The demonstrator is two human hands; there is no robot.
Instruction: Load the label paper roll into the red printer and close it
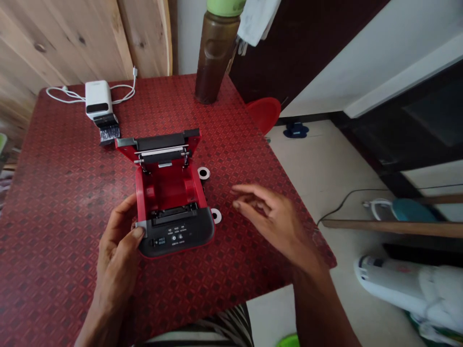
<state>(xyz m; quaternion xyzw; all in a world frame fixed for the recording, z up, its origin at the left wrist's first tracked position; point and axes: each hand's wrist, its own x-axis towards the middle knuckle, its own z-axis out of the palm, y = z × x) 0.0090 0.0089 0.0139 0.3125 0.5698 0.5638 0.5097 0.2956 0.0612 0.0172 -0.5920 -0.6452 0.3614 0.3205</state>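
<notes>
A red and black thermal label printer [176,233] sits on the table with its lid [159,144] raised. Nothing shows inside its red paper bay [168,185]. My left hand [121,241] grips the printer's left side, thumb on the front left corner of the black panel and fingers along the red wall. To the right of the printer, my right hand [273,219] hovers with bent fingers, thumb and forefinger apart, holding nothing. Between it and the printer are two white ends with dark centres, seemingly paper rolls: one farther roll [203,173] and one nearer roll [216,216], partly hidden by the printer.
A small white printer-like device [97,99] with a white cable [125,96] is at the back left of the red patterned table [65,217]. A tall brown bottle [215,58] with a green lid stands at the back edge. A red stool [265,113] is beyond the right edge.
</notes>
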